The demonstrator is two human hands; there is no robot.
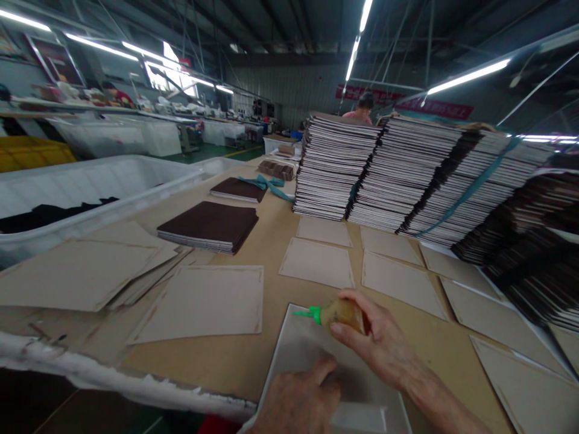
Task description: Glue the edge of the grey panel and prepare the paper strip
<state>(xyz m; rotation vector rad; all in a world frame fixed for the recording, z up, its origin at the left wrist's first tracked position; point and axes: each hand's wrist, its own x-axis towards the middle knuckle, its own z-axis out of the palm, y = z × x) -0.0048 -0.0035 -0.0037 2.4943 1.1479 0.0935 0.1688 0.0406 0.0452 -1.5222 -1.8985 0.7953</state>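
My right hand (384, 340) grips a small amber glue bottle (346, 313) with a green nozzle (307, 313) that points left over a grey card sheet (307, 343). That sheet lies at the near edge of the table. My left hand (301, 398) rests flat on the sheet's near part, fingers closed, pressing it down. Several more grey card sheets (316, 262) lie spread out on the brown table top beyond the hands.
Tall stacks of dark-and-white folded pieces (407, 175) stand at the back right. Dark brown flat stacks (210, 226) and loose cardboard (81, 274) lie left. A white tub (90, 181) stands at the far left. A person (362, 108) works behind the stacks.
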